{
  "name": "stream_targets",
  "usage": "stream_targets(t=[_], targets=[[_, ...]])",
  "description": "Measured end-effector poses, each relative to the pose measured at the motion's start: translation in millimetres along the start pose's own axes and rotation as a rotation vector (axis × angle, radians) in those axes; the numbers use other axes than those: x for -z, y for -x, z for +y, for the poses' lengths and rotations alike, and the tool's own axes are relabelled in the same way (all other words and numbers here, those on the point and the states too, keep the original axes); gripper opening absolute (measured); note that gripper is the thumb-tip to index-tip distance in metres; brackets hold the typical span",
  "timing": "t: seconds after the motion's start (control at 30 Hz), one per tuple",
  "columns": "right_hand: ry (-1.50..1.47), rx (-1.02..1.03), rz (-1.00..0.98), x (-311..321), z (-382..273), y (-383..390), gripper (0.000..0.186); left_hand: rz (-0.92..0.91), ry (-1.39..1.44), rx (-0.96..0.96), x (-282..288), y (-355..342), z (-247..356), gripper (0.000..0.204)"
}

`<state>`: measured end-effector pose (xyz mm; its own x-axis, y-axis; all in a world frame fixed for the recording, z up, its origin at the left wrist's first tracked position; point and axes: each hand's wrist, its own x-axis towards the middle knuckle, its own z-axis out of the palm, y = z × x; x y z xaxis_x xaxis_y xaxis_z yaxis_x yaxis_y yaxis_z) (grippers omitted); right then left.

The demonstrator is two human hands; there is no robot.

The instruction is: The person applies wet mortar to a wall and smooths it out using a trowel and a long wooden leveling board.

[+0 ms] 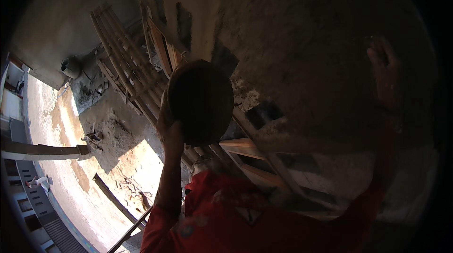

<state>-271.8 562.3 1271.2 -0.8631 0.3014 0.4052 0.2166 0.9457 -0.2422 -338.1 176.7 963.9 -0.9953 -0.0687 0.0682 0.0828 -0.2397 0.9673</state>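
Red sleeve (226, 215), rough plastered wall (302, 41).

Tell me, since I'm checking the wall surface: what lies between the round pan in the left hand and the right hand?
In the head view, only rough plastered wall lies between the round pan, held by the left hand, and the right hand, which rests on that wall.

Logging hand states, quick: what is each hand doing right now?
Left hand: closed on the rim of a round dark pan, holding it up.
Right hand: open, flat against the rough plastered wall.
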Motion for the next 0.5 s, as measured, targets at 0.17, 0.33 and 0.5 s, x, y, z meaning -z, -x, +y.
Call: stream_targets(t=[0.17,0.33,0.5], targets=[[0.165,0.243,-0.324,-55,-38,37,0.039,0.048,-0.077,0.136,10,14,-13,0.077],[0.058,0.879,-0.341,-147,-15,116,0.033,-0.007,-0.097,0.196,-22,21,-30,0.073],[-1.287,-0.623,-1.267,-246,-42,158,0.025,0.089,-0.184,0.242,-23,37,-52,0.073]])
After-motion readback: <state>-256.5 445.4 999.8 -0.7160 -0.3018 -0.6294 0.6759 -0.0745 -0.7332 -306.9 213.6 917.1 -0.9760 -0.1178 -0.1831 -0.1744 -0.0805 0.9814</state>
